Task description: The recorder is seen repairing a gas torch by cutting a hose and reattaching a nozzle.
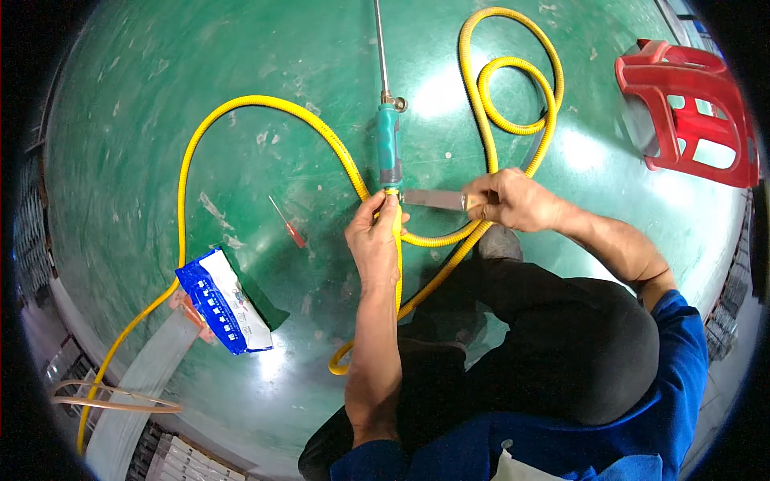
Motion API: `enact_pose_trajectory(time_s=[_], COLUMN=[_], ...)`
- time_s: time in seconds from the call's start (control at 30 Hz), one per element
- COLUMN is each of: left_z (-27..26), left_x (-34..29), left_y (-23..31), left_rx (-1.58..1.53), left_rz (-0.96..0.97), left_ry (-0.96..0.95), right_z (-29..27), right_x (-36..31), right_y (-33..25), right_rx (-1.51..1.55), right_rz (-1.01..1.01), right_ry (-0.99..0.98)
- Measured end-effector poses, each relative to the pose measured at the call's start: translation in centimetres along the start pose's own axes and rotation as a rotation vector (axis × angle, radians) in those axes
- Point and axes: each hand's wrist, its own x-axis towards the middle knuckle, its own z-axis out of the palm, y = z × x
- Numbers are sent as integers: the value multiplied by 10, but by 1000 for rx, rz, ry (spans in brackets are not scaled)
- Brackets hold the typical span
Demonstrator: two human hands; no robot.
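Blue-and-white packet: row of white characters along the blue side, smaller print on the white face. Too small to read with certainty.

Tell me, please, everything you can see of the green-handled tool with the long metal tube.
The green-handled tool has a plastic-looking grip with a dark band near its lower end. Its slim, silvery tube points away from the person, running past the picture's top edge; a brassy knob sticks out rightward at the tube's base. A yellow hose meets its near end, where the left hand pinches. A flat blade in the right hand reaches that joint; contact is unclear.
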Motion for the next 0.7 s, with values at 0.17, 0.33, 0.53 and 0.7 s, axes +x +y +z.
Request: enact_pose_trajectory(time_s=[0.17, 0.33, 0.53, 0.7], left_z=[-7, -2, 16, 22], left_x=[5, 2, 2, 4], left_y=[4, 3, 5, 9], left_rx=[-58, -11, 47, 84], left_rz=[-11, 32, -57, -143], left_ry=[-9, -92, -61, -35], right_z=[14, 27, 25, 29], right_x=[-2, -9, -17, -22], right_y=[-13, -16, -11, -20], right_rx=[-704, -646, -582, -647], right_rz=[-469, -425, -385, -336], right_ry=[457, 438, 393, 404])
